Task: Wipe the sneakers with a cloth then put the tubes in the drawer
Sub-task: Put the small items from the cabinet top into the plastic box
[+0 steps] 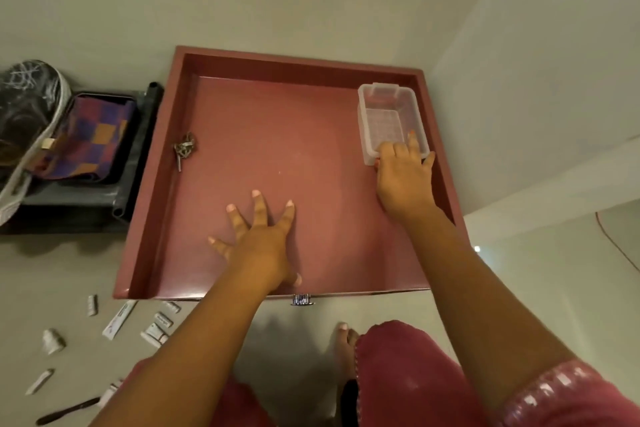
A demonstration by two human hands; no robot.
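1. My left hand (258, 246) lies flat on the floor of the open drawer (291, 61), fingers spread, holding nothing.
2. My right hand (403, 172) is at the near end of the clear box (389, 116) in the drawer's far right corner. The fingers curl over its near rim and grip it; the thumb seems tucked under that edge.
3. The tubes (157, 328) are not in the drawer yet. They lie scattered on the ground outside its near left corner, some close to the front edge, others further left and nearer to me.
4. From my grip, the tubes are back towards me and to the left, well apart from the box. My left hand is plainly the nearer one; my right would have to cross my body.
5. Most tubes lie slantwise, long axes running from near left to far right, so I judge a pinch across the narrow side suits best.
6. The cloth (91, 133) rests folded in a dark tray beside the sneaker (26, 114), left of the drawer, so wiping looks finished.
7. A key bunch (185, 147) sits by the drawer's left wall.
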